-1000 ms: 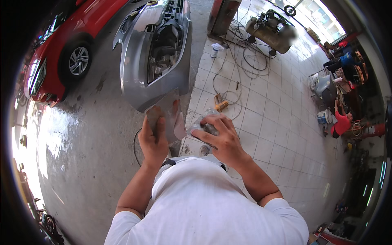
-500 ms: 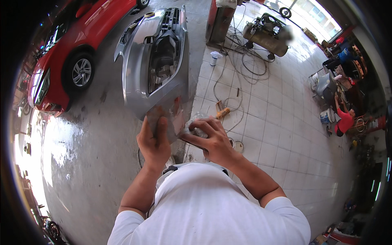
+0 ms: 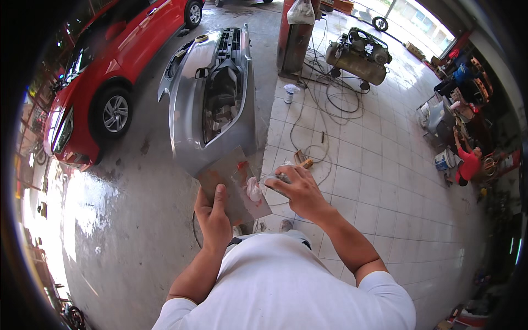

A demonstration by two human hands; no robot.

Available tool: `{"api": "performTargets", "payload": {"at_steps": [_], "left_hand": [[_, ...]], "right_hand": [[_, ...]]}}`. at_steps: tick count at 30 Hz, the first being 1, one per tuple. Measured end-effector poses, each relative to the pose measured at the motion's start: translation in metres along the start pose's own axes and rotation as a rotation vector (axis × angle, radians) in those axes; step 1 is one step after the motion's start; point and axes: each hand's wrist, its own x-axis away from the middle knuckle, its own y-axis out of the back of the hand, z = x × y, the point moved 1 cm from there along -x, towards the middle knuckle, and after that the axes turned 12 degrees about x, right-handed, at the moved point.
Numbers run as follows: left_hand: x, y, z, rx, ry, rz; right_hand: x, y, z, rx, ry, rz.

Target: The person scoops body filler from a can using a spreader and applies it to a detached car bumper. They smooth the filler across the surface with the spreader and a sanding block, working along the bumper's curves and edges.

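Observation:
My left hand [image 3: 215,223] grips a flat grey mixing board [image 3: 223,179] by its left edge, thumb on top. Whitish-pink body filler [image 3: 253,190] sits in a lump on the board's right half, with a red smear [image 3: 242,165] above it. Just right of the board, my right hand [image 3: 309,197] is closed on a thin flat spreader [image 3: 276,186], partly hidden by the fingers. The spreader appears to be apart from the lump. Beyond the board stands a silver-grey car bumper [image 3: 184,118], its near end partly covered by the board.
A red car [image 3: 82,118] is parked at left. Ahead right are an air compressor [image 3: 357,63], looping hoses [image 3: 341,104], a small white tub [image 3: 289,94] and a yellow-orange tool [image 3: 303,159]. A person in red [image 3: 467,164] crouches far right beside a bucket [image 3: 443,159].
The right hand with the spreader has moved right, away from the board. The board now lies more open to view, showing the filler lump. The view has shifted slightly.

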Motion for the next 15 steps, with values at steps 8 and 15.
{"api": "performTargets", "payload": {"at_steps": [8, 15], "left_hand": [[-0.007, -0.029, -0.011, -0.775, -0.48, 0.269], [-0.035, -0.036, -0.025, -0.49, -0.595, 0.097]], "right_hand": [[-0.013, 0.029, 0.037, -0.288, -0.025, -0.226], [0.001, 0.006, 0.031, -0.318, 0.104, -0.116]]}}
